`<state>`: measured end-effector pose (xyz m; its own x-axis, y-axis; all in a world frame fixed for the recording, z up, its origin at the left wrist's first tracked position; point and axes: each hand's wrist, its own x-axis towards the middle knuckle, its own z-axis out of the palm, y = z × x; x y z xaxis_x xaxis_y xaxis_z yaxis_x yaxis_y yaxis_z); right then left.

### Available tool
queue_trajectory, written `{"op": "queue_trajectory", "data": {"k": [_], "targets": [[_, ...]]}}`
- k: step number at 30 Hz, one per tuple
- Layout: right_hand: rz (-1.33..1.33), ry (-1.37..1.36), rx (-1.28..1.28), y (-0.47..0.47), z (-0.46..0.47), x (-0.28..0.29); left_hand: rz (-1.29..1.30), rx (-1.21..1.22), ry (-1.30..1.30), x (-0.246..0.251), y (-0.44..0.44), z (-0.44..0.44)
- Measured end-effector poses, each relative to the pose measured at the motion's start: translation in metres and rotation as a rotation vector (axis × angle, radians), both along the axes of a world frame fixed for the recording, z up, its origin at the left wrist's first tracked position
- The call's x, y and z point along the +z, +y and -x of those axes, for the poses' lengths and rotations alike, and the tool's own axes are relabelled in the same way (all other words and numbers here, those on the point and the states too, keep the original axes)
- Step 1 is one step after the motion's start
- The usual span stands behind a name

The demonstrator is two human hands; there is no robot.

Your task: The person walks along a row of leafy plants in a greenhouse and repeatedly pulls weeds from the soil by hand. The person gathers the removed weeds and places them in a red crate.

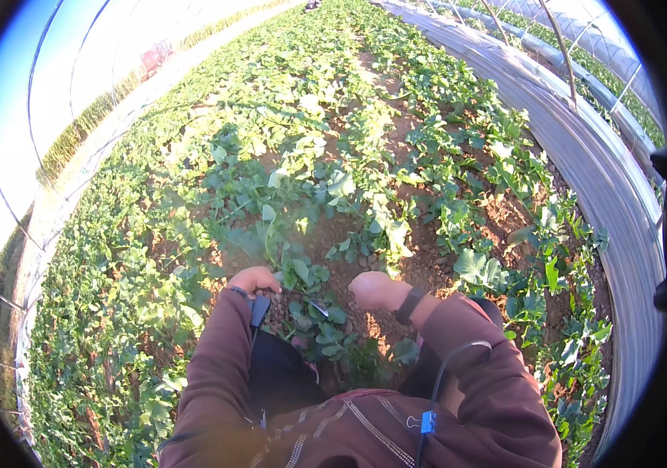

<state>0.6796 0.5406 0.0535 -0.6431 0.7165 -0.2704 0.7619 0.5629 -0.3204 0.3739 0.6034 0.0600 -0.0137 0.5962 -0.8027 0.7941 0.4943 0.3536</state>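
My left hand (pixel 256 281) is low over the plants, its fingers curled around the end of a thin dark hand tool. The tool's small metal blade (pixel 318 306) points right and down over a leafy green plant (pixel 333 334) between my knees. To the right, my right hand (pixel 373 291) is curled into a fist above brown soil, apart from the blade; its palm side is hidden, so whether it holds anything cannot be seen. Broad-leaved green plants (pixel 304 270) grow just beyond both hands.
Rows of low leafy crop (pixel 286 117) stretch ahead, with soil between them. Gathered plastic sheeting (pixel 579 158) runs along the right side beside bare hoop poles (pixel 560 47). More hoops arch on the left. A cable with a blue clip (pixel 428 422) hangs at my chest.
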Motion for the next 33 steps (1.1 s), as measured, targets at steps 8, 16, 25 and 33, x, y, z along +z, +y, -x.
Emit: {"op": "queue_trajectory", "data": {"k": [8, 16, 25, 33], "targets": [[0.022, 0.006, -0.006, 0.001, -0.005, 0.002, -0.009, 0.025, -0.064, 0.004, -0.006, 0.000], [0.010, 0.015, 0.000, 0.001, -0.005, -0.003, -0.036, -0.017, -0.001, 0.000, -0.006, 0.005], [0.010, 0.004, 0.010, 0.004, -0.005, -0.012, -0.027, 0.024, -0.010, -0.007, -0.002, 0.011], [-0.005, 0.026, 0.011, 0.003, -0.005, -0.013, -0.020, 0.068, 0.006, 0.004, -0.008, 0.005]]}}
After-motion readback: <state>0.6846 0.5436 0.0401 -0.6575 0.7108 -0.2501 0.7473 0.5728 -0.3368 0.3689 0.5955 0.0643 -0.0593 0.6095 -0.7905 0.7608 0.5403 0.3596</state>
